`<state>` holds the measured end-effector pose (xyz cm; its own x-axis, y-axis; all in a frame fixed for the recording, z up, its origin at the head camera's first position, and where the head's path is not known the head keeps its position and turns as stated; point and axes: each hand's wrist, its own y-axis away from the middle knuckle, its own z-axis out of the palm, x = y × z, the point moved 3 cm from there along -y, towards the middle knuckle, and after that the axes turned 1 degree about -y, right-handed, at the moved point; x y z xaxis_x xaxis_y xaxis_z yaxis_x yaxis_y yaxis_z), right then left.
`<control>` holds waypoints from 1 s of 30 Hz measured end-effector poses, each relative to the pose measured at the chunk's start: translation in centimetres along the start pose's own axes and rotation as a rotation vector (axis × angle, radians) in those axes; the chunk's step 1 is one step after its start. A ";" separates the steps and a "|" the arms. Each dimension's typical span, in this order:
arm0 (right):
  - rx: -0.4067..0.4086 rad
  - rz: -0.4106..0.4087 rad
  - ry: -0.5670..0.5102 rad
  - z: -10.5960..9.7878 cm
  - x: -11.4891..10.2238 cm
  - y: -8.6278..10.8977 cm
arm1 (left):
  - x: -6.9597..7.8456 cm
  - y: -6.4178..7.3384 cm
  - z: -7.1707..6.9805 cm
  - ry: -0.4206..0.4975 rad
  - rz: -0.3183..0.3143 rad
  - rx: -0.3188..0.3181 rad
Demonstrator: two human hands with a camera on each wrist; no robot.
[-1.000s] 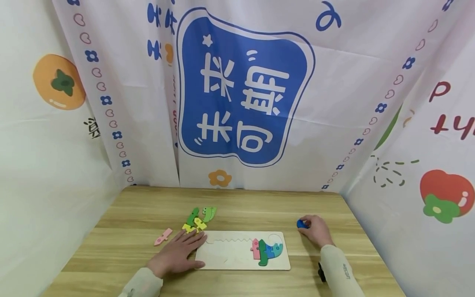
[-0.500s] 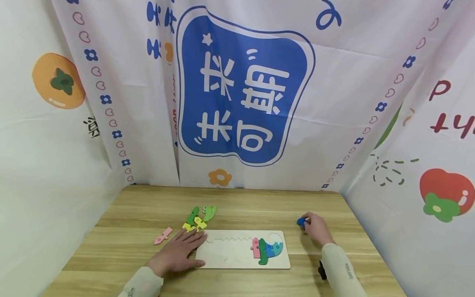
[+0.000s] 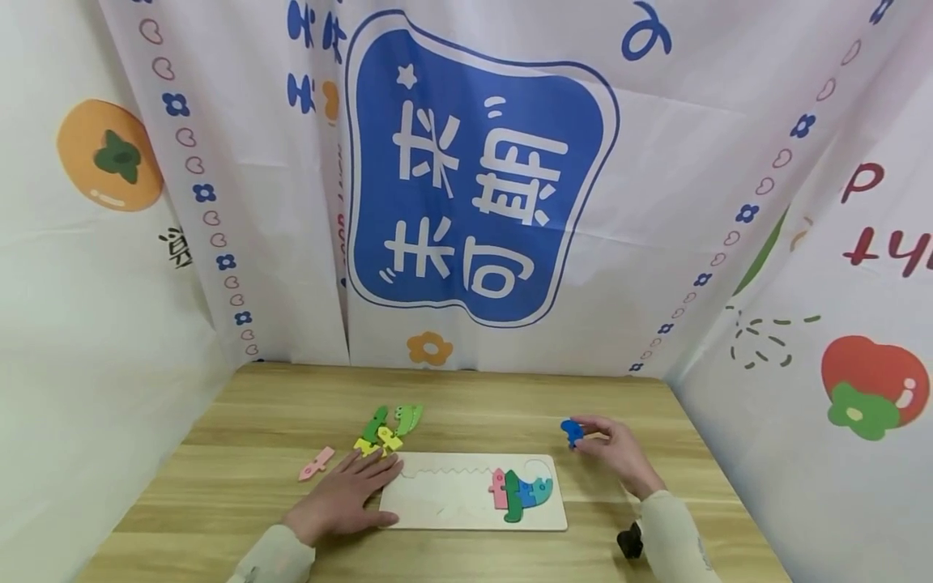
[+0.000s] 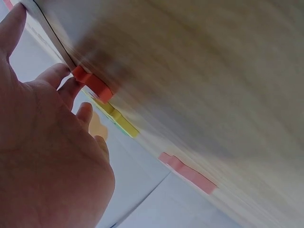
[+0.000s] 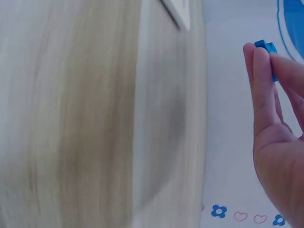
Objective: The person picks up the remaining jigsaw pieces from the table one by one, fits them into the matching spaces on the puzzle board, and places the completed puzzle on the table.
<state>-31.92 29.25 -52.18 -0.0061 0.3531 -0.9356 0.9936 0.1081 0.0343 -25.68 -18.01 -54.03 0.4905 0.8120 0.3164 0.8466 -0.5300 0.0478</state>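
The blue piece (image 3: 573, 431) was held above the surface (image 3: 496, 405) near the board (image 3: 430, 506), pinched by the right hand (image 3: 618, 449); the board was touched by the left hand (image 3: 344, 498), fingers spread; by a slackened pinch, the piece could be dropped.

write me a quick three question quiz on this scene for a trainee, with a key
1. Multiple choice: what colour is the puzzle piece held in the right hand's grip?
A) yellow
B) blue
C) pink

2. True or false: the light green piece lies off the white board.

3. Fill in the colour: the loose piece farthest to the person's left on the table in the head view is ____.

Key: 1. B; 2. true; 3. pink.
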 end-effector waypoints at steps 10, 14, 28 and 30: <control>-0.134 -0.058 -0.058 1.3 -1.7 1.0 | -0.5 0.1 0.5 0.000 0.005 0.013; -0.155 -0.070 -0.059 1.6 -2.0 1.1 | -0.5 0.2 0.4 0.014 0.011 0.019; -0.216 -0.058 0.022 3.3 -1.2 0.6 | -0.3 0.2 -0.2 -0.022 0.003 -0.018; -0.229 -0.046 0.068 3.7 -0.8 0.5 | -0.3 0.2 0.0 -0.027 0.004 -0.020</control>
<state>-30.97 25.54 -52.70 -0.0660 0.4038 -0.9125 0.9406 0.3303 0.0782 -25.72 -18.38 -54.12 0.4995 0.8160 0.2909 0.8405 -0.5378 0.0655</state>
